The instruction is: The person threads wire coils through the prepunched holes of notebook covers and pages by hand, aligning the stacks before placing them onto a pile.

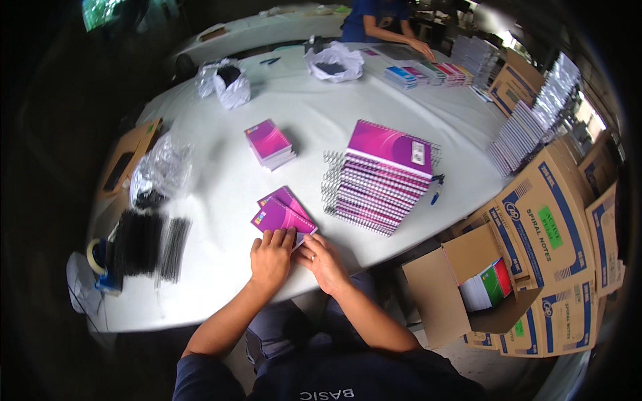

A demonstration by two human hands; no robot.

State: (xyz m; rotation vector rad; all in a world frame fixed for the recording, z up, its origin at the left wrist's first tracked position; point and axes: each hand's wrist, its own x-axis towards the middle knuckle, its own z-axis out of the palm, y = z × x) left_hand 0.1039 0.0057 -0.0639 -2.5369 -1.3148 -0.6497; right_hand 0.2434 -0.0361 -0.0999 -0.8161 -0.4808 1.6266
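Near the table's front edge, a small purple notebook lies partly over another purple notebook. My left hand rests its bent fingers on the lower edge of the upper one and grips it there. At the lower right corner of that notebook, my right hand holds the edge with thumb and fingers. Beyond them stands a short pile of small purple notebooks. To the right rises a tall stack of larger purple spiral notebooks, with wire coils sticking out on its sides.
Black binding wires and a tape roll lie at the left, near plastic bags. An open carton with notebooks stands low right, beside stacked cartons. Across the white table, a co-worker's hand reaches toward notebook piles.
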